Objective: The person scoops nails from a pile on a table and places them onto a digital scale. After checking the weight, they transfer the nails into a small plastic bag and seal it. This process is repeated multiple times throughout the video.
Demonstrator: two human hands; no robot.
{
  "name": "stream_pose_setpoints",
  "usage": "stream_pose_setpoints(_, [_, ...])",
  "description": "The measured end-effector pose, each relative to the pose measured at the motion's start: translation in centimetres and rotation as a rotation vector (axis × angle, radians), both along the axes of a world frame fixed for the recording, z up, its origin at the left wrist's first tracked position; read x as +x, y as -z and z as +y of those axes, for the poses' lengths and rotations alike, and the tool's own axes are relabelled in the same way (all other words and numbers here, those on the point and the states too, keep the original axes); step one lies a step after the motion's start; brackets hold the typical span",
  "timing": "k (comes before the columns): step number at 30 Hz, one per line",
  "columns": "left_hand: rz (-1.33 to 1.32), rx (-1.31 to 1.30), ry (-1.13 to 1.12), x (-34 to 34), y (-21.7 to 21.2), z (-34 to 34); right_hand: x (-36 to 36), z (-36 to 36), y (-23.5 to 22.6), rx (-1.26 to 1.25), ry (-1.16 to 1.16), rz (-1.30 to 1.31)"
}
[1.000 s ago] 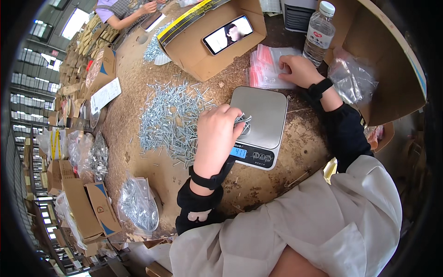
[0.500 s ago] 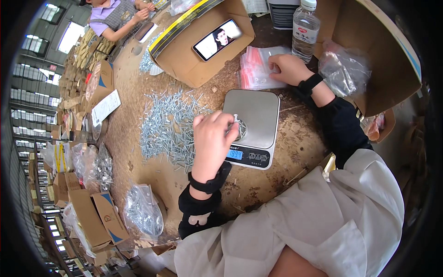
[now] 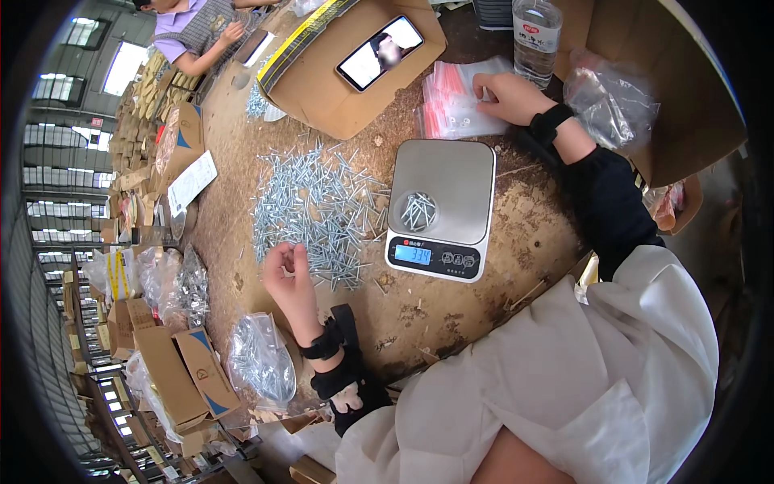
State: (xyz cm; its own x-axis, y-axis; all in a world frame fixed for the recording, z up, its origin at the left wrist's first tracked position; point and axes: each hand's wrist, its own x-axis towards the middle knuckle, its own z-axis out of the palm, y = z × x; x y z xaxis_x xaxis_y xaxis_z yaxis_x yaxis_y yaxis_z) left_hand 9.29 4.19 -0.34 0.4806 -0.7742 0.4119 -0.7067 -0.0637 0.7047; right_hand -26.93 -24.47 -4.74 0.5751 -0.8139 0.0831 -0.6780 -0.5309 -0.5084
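My left hand (image 3: 291, 278) is just off the near-left edge of a loose pile of silver screws (image 3: 310, 202). Its fingers are curled in, and whatever they may hold is hidden. To the right stands a digital scale (image 3: 463, 181) with a steel top and a lit blue display. On its plate a small round clear dish (image 3: 405, 225) holds several screws (image 3: 418, 210). Beyond the scale, my right hand (image 3: 513, 98) rests on a stack of clear zip bags (image 3: 447, 105) with red-striped edges. Its thumb and forefinger are apart.
A phone (image 3: 379, 53) showing a video leans in an open cardboard box (image 3: 322, 105). A water bottle (image 3: 536, 48) and a crumpled plastic bag (image 3: 610, 105) are at the back right. A filled clear bag (image 3: 262, 359) lies near left. Another person (image 3: 193, 36) works far left.
My left hand has moved from the dish back to the left, beside the screw pile. The dish of screws is now uncovered, and the scale's reading has changed. My right hand stays on the bags.
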Motion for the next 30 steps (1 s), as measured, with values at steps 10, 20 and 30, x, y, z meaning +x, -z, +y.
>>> stream_pose_setpoints(10, [-0.222, 0.039, -0.055, 1.9, 2.4, -0.6, 0.1, 0.2, 0.1, -0.026, 0.029, -0.005])
stream_pose_setpoints(20, [-0.405, 0.212, 0.025, -1.4, -0.6, -1.2, 0.2, 0.0, 0.5, -0.030, 0.026, 0.014])
stream_pose_setpoints(30, [-0.762, 0.384, 0.698, -5.4, -0.8, 2.2, 0.1, 0.4, 0.3, -0.046, 0.035, 0.010])
